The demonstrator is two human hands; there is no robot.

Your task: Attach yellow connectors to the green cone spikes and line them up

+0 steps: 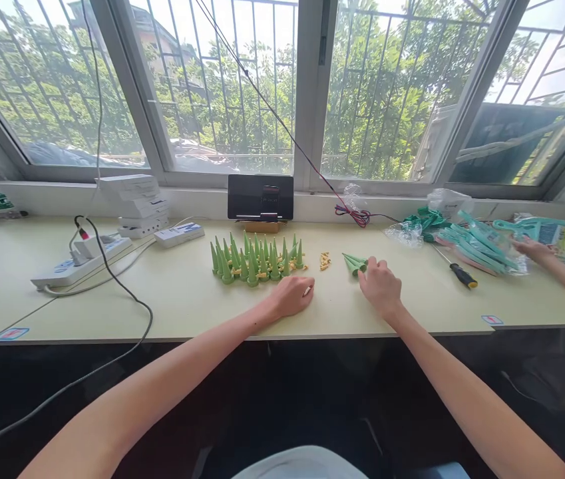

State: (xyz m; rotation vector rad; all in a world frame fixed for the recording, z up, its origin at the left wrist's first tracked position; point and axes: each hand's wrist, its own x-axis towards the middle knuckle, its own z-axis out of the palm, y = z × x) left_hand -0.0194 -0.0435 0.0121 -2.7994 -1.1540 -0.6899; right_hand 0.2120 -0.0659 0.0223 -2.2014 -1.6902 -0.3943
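My left hand (293,297) rests on the table with its fingers curled closed, just in front of a cluster of upright green cones (252,271). Whatever it may hold is hidden. Small yellowish pieces (325,260) lie in a little pile beyond and to the right of it, and more are scattered among the standing cones. To the right, my right hand (382,286) is closed at the wide ends of several green cones (355,264) lying on their sides, tips pointing left. Its fingertips are partly hidden.
A black tablet-like screen (261,197) stands behind the cones. On the left are white boxes (135,206), a power strip (82,261) and a dark cable (135,293). On the right lie a screwdriver (462,274), teal strips (482,243) and another person's hand (534,249).
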